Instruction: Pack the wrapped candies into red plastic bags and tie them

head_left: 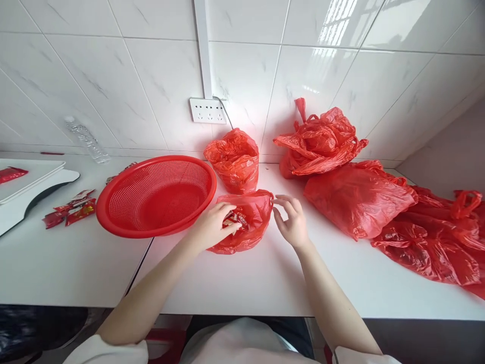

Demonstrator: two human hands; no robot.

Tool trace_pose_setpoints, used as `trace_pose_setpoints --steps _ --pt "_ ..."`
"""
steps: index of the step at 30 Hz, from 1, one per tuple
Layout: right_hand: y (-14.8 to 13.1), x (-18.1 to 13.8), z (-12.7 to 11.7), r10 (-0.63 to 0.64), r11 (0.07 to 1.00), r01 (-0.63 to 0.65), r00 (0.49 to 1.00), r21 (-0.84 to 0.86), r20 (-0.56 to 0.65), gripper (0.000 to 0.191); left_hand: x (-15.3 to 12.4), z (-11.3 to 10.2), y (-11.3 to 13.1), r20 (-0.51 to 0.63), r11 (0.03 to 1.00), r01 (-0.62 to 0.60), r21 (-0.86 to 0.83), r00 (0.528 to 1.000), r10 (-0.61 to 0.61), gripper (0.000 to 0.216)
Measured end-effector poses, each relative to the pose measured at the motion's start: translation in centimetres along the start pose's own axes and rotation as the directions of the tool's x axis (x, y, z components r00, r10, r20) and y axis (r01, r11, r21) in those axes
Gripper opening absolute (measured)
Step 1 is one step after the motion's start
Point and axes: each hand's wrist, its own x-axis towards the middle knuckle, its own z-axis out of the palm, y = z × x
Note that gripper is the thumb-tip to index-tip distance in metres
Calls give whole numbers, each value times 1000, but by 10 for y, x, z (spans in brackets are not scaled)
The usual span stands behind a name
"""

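In front of me stands a red plastic bag point(253, 240) with its mouth open upward. Small red-and-white printed packets point(235, 220) lie inside it. My left hand point(214, 225) reaches over the bag's left rim, thumb and forefinger apart above the packets; its other fingers are partly hidden. At the bag's right edge, my right hand point(291, 220) pinches the rim with its fingertips. A large red plastic colander point(113, 215) sits close to my left hand, with no contents visible.
Behind is another open red bag point(238, 169). Several filled red bags point(359, 199) are piled at right. Loose packets point(71, 208), a clear plastic bottle point(89, 141) and a white device point(34, 184) with a packet on top lie left. The tiled wall holds a socket panel point(208, 110).
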Motion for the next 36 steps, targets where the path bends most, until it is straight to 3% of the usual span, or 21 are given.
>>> trace_pose_setpoints --steps 3,7,9,12,17,20,23,26,29,31,33,36 --pt "7 -2 1 101 995 -101 992 7 -77 29 -32 -2 3 -177 988 58 139 984 -33 51" --pt "6 -4 6 186 972 -183 983 145 -7 25 -64 9 1 -382 933 254 256 913 -143 55" --pt "4 -6 11 183 967 -193 980 166 71 17 -69 14 -3 -420 907 315 281 890 -179 48" --pt "3 -10 16 200 958 -230 964 173 173 24 -65 15 -10 -414 873 336 355 893 -176 33" --pt "1 -12 19 275 923 -323 934 208 227 31 -58 7 -24 -471 788 400 469 867 -160 20" --pt "-1 -11 19 288 910 -341 929 235 233 32 -59 1 -28 -510 817 365 447 854 -102 17" --pt "0 -8 22 308 896 -364 922 255 236 31 -56 -3 -28 -553 917 294 269 827 -103 14" --pt "5 2 25 380 853 -451 881 262 280 33 -46 -12 -27 -491 954 282 -102 820 -295 25" --pt "6 21 18 430 773 -510 858 377 280 33 -33 -31 -23 -378 841 247 -481 808 -453 27" --pt "0 36 7 439 745 -453 886 490 151 29 -26 -48 -18 -378 746 146 -650 789 -484 20" --pt "-10 49 -7 400 784 -352 916 511 17 25 -20 -64 -10 -426 683 1 -731 780 -458 16" --pt "-30 62 -26 260 904 -221 964 365 -59 18 -11 -79 2 -457 611 -148 -778 799 -390 17"
